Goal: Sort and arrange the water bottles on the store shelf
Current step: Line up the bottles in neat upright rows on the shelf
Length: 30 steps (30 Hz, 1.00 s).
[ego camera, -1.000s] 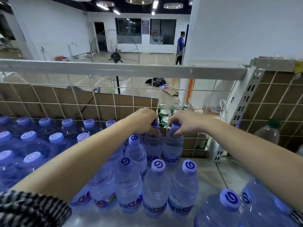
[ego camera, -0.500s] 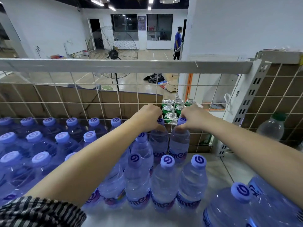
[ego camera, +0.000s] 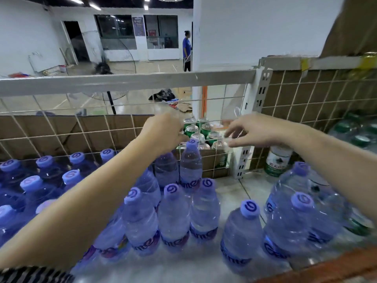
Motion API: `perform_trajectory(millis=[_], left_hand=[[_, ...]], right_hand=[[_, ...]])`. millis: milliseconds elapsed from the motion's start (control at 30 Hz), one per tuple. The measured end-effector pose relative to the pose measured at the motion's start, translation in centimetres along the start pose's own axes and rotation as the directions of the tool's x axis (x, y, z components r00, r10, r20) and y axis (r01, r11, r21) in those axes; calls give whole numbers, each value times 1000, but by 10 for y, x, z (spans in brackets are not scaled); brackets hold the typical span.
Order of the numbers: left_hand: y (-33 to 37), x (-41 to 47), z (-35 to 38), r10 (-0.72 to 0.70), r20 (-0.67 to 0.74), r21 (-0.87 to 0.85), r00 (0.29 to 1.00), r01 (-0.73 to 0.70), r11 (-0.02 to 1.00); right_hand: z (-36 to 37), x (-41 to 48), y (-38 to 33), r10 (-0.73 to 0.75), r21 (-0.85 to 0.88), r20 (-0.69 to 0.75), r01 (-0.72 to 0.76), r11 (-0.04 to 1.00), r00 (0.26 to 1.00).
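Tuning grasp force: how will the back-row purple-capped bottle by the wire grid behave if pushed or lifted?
The bottle seems full, probably heavy for its size. Tall and narrow, it may tip if pushed near the cap, though the wire grid behind should stop it. Thin clear wall likely dents if squeezed hard.

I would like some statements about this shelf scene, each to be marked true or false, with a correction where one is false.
1. The right hand grips a bottle cap. False: it hovers with loose fingers, holding nothing.
2. Behind the wire mesh stand green cans. True.
3. The back-row purple-capped bottle lies on its side. False: it stands upright.
4. A green-labelled bottle stands to the right of the white post. True.
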<state>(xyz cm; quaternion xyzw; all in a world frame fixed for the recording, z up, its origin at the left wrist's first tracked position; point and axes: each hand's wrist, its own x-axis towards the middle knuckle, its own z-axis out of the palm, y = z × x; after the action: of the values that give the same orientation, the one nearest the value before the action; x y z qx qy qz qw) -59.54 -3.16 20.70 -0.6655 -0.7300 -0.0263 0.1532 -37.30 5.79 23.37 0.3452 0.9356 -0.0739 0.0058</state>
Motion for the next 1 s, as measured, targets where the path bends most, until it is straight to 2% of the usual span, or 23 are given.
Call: perform_trajectory(millis=[67, 167, 300, 400, 533, 667, 833, 1000], left_hand=[[31, -4, -15, 121, -97, -161, 988, -135, 978], [88, -16, -27, 305, -85, -387, 949, -313, 867], [157, -25, -18, 509, -26, -413, 860, -473, 778], [193, -32, -9, 565, 63, -382, 822, -503, 775], [214, -33, -1, 556, 105, -364, 824, -489, 793], [214, -26, 0, 511, 64, -359, 857, -458, 813], [190, -13, -11, 346, -13, -382, 938, -325, 865], [134, -2, -21, 184, -67, -455, 981, -194, 869]], right_hand=[[-6, -29, 20, 24, 9, 26, -24, 1000, 999], [1, -64, 52, 62, -3, 94, -62, 998, 994], [16, -94, 89, 88, -59, 168, -79, 995, 982], [24, -104, 106, 70, -34, 116, -66, 997, 991], [41, -101, 113, 51, -88, 67, -45, 995, 996], [44, -92, 117, 42, -63, 39, -39, 997, 998], [38, -76, 113, 10, -45, 27, -9, 999, 1000], [27, -48, 102, -29, -37, -39, 28, 999, 999]])
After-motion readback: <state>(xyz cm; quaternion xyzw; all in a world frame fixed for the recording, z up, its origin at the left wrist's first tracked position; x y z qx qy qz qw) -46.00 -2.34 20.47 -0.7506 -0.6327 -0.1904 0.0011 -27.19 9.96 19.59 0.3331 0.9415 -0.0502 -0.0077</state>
